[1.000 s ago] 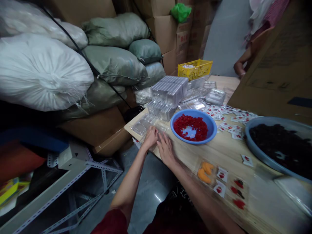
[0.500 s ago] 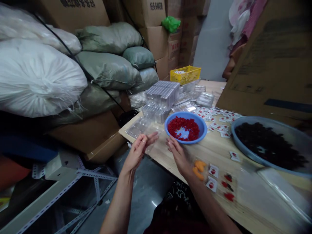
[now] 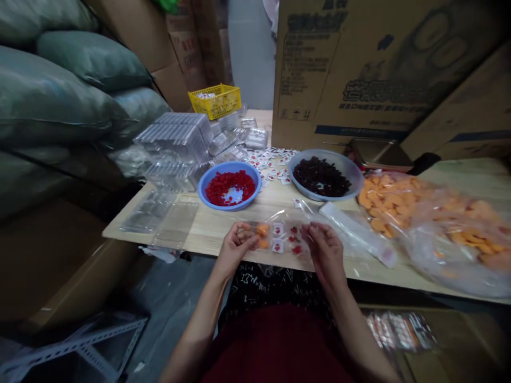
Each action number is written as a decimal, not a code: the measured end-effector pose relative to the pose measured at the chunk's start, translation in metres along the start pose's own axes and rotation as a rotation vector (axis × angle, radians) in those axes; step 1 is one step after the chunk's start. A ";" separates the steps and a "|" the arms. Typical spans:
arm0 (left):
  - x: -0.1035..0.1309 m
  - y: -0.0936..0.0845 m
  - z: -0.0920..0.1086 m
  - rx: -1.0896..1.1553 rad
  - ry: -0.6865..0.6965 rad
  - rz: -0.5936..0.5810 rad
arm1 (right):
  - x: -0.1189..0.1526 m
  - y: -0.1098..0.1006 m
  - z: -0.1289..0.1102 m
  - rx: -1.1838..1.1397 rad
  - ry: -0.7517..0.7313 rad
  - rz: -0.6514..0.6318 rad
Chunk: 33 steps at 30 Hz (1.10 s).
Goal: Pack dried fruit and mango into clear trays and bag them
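A clear plastic tray (image 3: 285, 242) with orange pieces, two small white packets and red and dark pieces lies at the table's front edge. My left hand (image 3: 240, 242) has its fingers closed on the tray's left end, by the orange pieces. At the right end, beside the red pieces, the fingers of my right hand (image 3: 322, 239) are pressed together on clear plastic; whether this is the tray or a thin film is hard to tell. Behind my hands stand a blue bowl of red pieces (image 3: 229, 207) and a grey-blue bowl of dark pieces (image 3: 325, 198).
Stacked clear trays (image 3: 171, 141) and a yellow basket (image 3: 216, 103) stand at the left and back. White packets (image 3: 271, 159) lie scattered behind the bowls. On the right are a white roll (image 3: 359, 234), a bag of orange pieces (image 3: 399, 199) and large cartons (image 3: 339, 69).
The view has turned to the right. Both hands, earlier held apart near the table's left front corner, are now at the two ends of the filled tray.
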<state>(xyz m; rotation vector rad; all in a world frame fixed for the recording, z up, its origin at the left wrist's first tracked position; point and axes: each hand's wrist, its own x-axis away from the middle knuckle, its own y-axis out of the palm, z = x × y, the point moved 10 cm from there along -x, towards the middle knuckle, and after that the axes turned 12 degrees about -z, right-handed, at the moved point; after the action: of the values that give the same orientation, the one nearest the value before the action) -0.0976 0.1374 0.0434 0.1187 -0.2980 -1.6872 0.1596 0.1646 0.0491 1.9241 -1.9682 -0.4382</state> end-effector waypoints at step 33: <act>-0.036 0.005 -0.083 0.229 -0.161 0.095 | -0.005 -0.041 0.078 -0.054 0.502 -0.275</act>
<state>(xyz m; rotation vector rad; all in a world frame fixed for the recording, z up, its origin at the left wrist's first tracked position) -0.0666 0.1622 -0.0380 0.1363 -0.6089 -1.5670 0.1606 0.1664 -0.0392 2.0310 -1.3722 -0.0589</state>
